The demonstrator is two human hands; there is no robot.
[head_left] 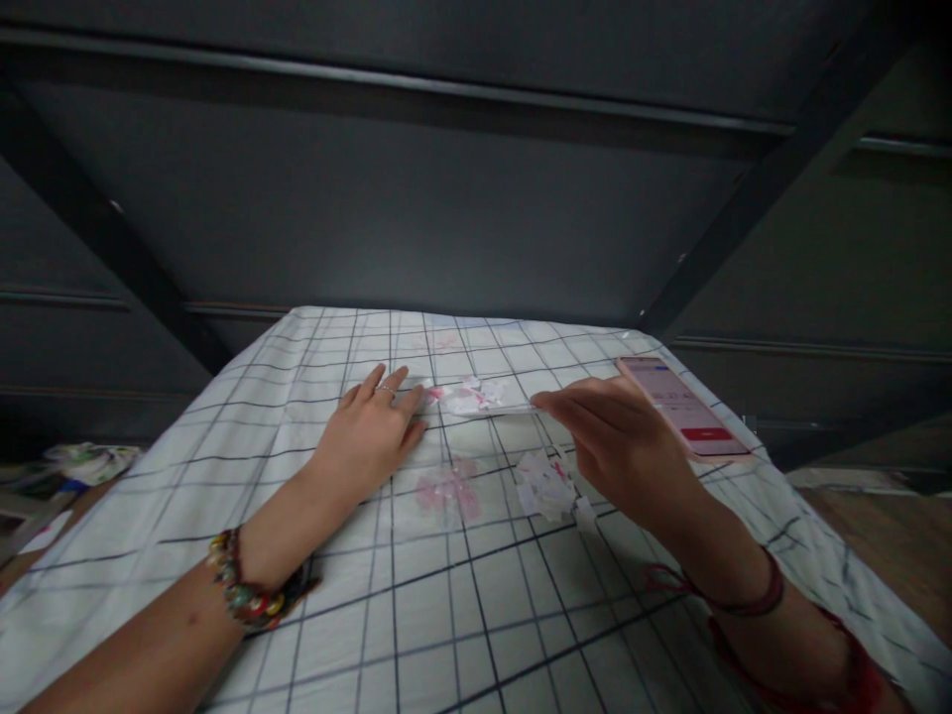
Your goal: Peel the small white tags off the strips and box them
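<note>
My left hand [376, 426] rests flat on the checked cloth, fingers apart, a ring on one of them. Its fingertips touch or nearly touch a small heap of white and pink paper scraps [472, 395]. My right hand [625, 441] is closed in a pinch on the end of a thin white strip [497, 410], which lies along the near side of that heap. Whether the strip is paper or something stiffer I cannot tell. A second pile of white scraps [546, 486] lies beside my right hand. Nearer me is a translucent pink flower shape [448, 491].
A phone [680, 409] with a lit screen lies to the right, behind my right hand. The white cloth [334, 615] with dark grid lines covers the table. A fainter pink flower shape [436, 342] is farther back. A dark panelled wall [416, 198] stands behind the table.
</note>
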